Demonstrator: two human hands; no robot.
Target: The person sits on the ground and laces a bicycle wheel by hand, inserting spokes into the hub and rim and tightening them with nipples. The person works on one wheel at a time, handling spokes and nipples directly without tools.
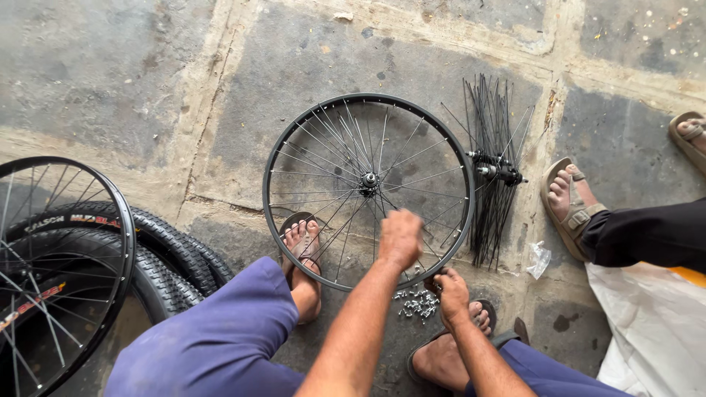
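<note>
**Two hands at a spoked wheel on the floor**

The right hand (450,290) is nearest, closed at the wheel's near rim, fingers curled around something small; what it pinches is too small to tell; just beside it, to the left, lies a pile of nipples (417,303) on the floor (110,73); its forearm runs up from the lower edge, wrist bent inward. The left hand (401,237) sits a little farther, over the near spokes, closed into a loose fist with its back to the camera; whether it holds a spoke cannot be told; its forearm rises straight from below, crossing the rim.

The wheel (273,158) lies flat on the floor, hub (368,180) at its middle, spokes fanning out; a sandalled foot (301,242) shows through the spokes at its near left, and the other foot (448,353) rests below the right hand; purple trouser legs (213,338) fill the foreground.

To the left, well apart, a second wheel (125,220) leans over two tyres (169,250). To the right of the rim, a hub bristling with loose spokes (493,169) lies touching or just beside it; a scrap of plastic (539,259) lies near. Farther right, another person's foot (570,198) in a tan sandal, a dark sleeve or trouser (651,235) and a white sack (651,331).
</note>
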